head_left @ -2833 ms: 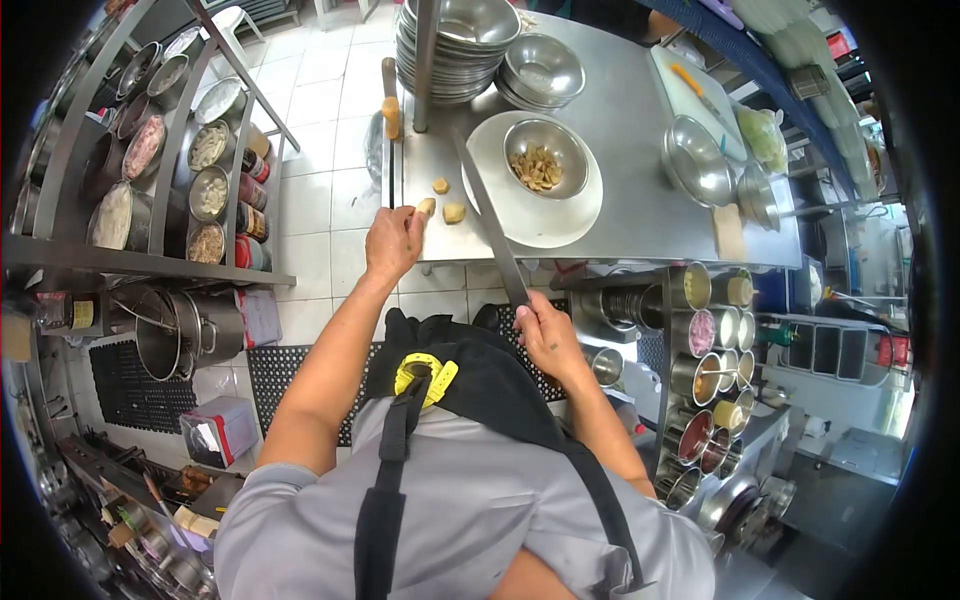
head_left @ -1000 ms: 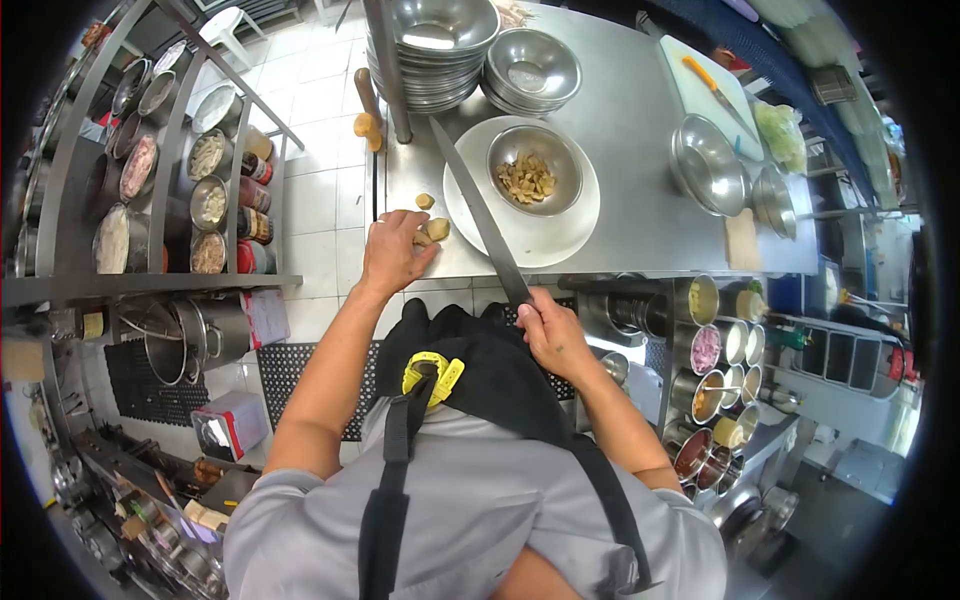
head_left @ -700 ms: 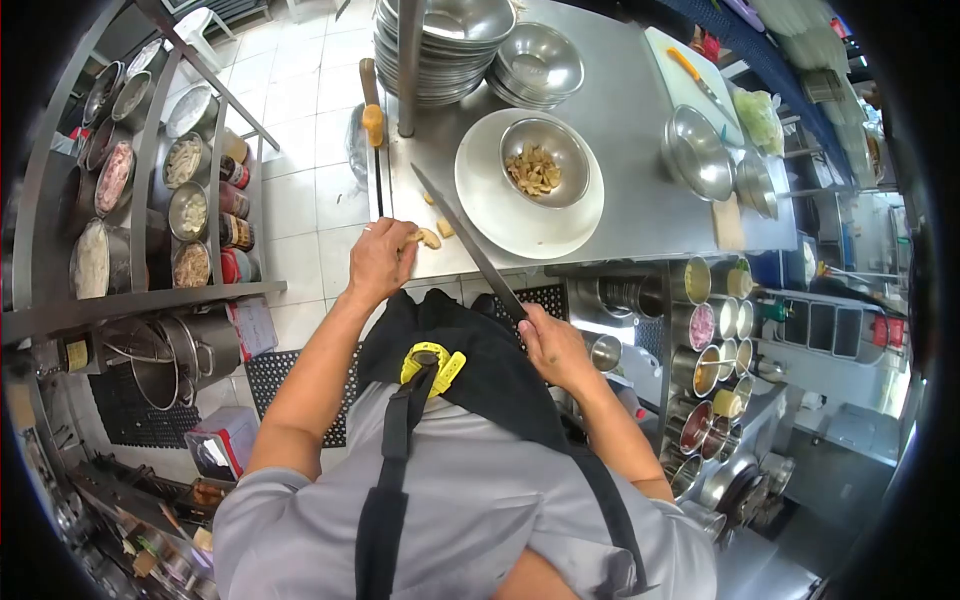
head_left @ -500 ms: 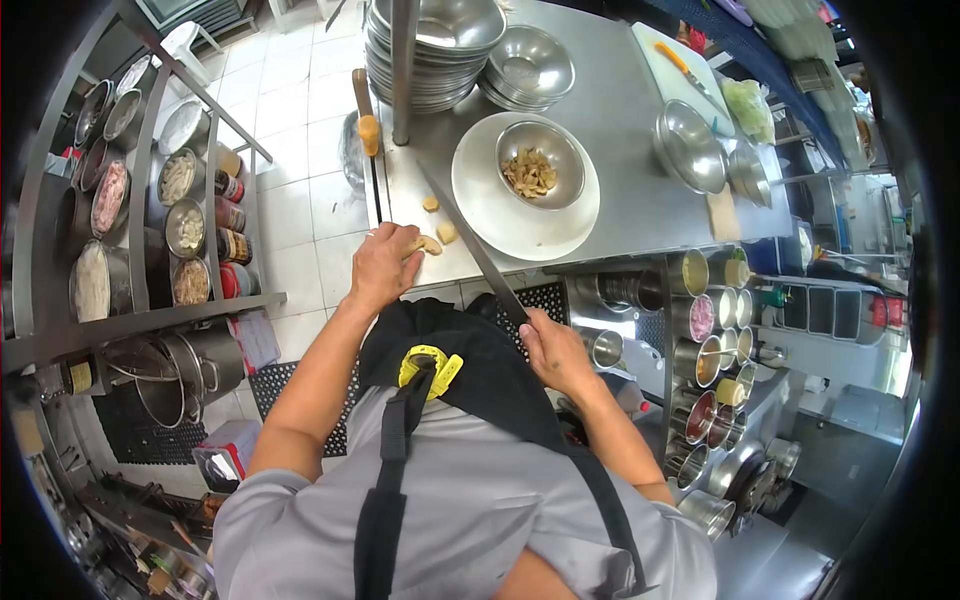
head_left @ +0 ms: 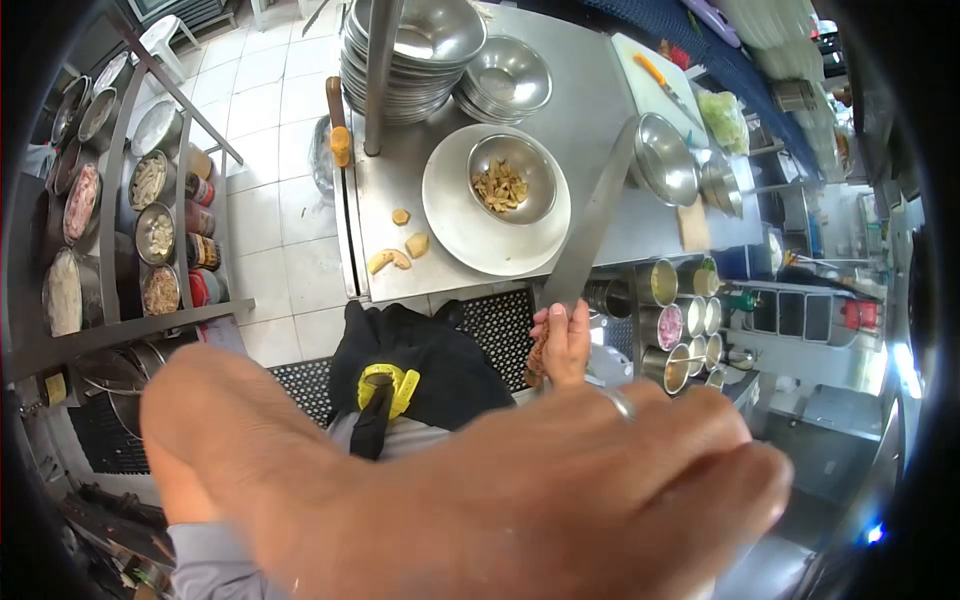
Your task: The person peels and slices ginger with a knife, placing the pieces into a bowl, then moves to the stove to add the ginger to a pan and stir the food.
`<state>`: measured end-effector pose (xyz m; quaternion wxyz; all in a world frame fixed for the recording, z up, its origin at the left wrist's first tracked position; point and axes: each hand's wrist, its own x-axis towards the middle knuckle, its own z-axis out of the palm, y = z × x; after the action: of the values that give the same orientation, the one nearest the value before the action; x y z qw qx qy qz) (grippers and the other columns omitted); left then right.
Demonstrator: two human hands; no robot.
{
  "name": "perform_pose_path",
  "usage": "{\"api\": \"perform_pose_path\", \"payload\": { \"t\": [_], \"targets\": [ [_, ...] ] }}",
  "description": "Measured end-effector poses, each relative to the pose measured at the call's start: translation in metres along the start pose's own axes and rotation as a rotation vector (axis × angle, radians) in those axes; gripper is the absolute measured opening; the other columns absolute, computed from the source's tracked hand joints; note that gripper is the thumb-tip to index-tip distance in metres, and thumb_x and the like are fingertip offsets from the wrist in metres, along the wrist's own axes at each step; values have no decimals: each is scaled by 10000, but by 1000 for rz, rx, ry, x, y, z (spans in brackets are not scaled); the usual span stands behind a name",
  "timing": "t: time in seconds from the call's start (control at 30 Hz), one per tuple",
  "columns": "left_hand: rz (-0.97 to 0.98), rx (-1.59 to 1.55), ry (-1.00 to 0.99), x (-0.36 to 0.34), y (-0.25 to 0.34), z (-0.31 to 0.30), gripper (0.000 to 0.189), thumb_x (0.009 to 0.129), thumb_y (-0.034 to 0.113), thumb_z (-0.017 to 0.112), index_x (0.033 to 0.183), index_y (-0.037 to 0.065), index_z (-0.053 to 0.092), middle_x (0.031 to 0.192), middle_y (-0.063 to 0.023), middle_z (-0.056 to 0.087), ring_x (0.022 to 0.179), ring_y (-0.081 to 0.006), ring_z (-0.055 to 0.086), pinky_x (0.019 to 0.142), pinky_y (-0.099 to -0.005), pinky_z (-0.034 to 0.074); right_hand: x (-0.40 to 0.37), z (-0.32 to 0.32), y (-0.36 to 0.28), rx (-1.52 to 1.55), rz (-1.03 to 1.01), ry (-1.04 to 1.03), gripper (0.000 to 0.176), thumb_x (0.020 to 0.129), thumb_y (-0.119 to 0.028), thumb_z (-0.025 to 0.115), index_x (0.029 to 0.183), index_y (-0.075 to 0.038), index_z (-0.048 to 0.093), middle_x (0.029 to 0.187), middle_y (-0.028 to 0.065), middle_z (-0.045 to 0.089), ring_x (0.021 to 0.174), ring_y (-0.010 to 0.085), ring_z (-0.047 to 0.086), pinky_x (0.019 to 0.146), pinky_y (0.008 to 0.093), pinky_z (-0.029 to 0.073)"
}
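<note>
My right hand (head_left: 563,343) grips a large cleaver-like knife (head_left: 592,225), its wide blade pointing up and away beside the plate. Close to the camera and blurred, my left hand (head_left: 620,480) has its fingers curled; whatever it may hold is hidden. Pale yellow, ginger-like pieces (head_left: 417,244) lie at the left end of the counter, some of them curved. To their right, a metal bowl of brownish chopped pieces (head_left: 500,187) rests on a large white plate (head_left: 450,235).
Stacked metal bowls (head_left: 420,75) stand by a metal post (head_left: 380,80) on the steel counter (head_left: 590,110). A white board (head_left: 650,85) bears an orange-handled knife (head_left: 652,70). Shelves of food containers (head_left: 150,180) are at the left; more pots (head_left: 670,325) stand right.
My left hand has left the pale pieces and risen across my body close to the camera. The knife has moved right, off the counter's left end, with its broad side now showing.
</note>
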<state>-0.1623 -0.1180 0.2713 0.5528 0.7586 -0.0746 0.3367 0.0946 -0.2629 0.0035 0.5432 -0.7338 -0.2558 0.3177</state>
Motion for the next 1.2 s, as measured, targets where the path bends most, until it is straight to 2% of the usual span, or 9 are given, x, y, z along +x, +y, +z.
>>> {"api": "perform_pose_path", "payload": {
  "t": [0.2,0.37,0.43,0.47,0.5,0.53,0.57,0.63,1.2],
  "targets": [
    [129,172,22,10,-9,6,286,825,30,591,1104,18,651,1054,-92,692,892,-213,671,734,-323,514,-16,6,6,-19,-40,-48,231,1055,-176,509,1244,-43,508,879,64,647,672,102,594,602,242,506],
    [197,403,364,2,-47,-21,190,832,64,668,1017,35,696,969,-84,718,809,-227,692,646,-321,527,-24,9,40,-118,-48,-49,279,1064,-225,495,1191,19,541,942,92,689,697,150,631,650,293,537],
    [-64,549,531,-30,-94,-43,153,834,78,699,983,42,714,935,-81,729,775,-232,701,610,-320,532,-21,-8,23,-342,-112,-302,288,1049,-222,498,1224,3,536,888,122,706,714,232,667,691,362,543],
    [-300,646,462,-59,-120,-48,124,867,16,709,990,1,705,952,-95,725,826,-167,683,715,-292,532,-20,-5,20,-445,-137,-329,300,1034,-213,512,1255,-11,532,880,153,703,738,295,680,699,402,542],
    [-569,652,473,-96,-164,-48,103,888,46,696,989,28,711,932,-91,720,804,-170,676,702,-295,527,-26,-5,12,-553,-143,-350,321,1019,-203,526,1287,-25,528,871,183,700,763,357,694,708,442,541],
    [-636,686,455,-136,-206,-42,116,891,72,685,1000,47,717,894,-101,704,786,-207,680,689,-317,529,-31,-8,5,-703,-165,-400,358,1005,-187,527,1335,-47,516,934,237,696,848,451,678,754,505,534],
    [-682,788,389,-172,-237,-33,126,857,66,692,979,45,718,892,-120,683,796,-300,670,700,-411,530,-33,-5,2,-792,-247,-421,340,1010,-184,534,1319,-43,529,909,205,696,829,415,684,718,491,523],
    [-763,850,355,-191,-256,-8,155,848,62,697,1002,57,708,935,-128,668,866,-340,647,763,-440,525,-38,-1,-13,-913,-292,-493,301,997,-156,534,1284,-64,541,943,224,696,811,442,678,707,527,550],
    [-717,885,390,-189,-279,11,168,848,1,663,1008,42,695,944,-151,672,874,-378,630,778,-447,511,-36,-4,-68,-1282,-282,-768,267,870,-45,579,1134,-53,537,852,197,652,760,371,700,637,485,558]
  ]
}}
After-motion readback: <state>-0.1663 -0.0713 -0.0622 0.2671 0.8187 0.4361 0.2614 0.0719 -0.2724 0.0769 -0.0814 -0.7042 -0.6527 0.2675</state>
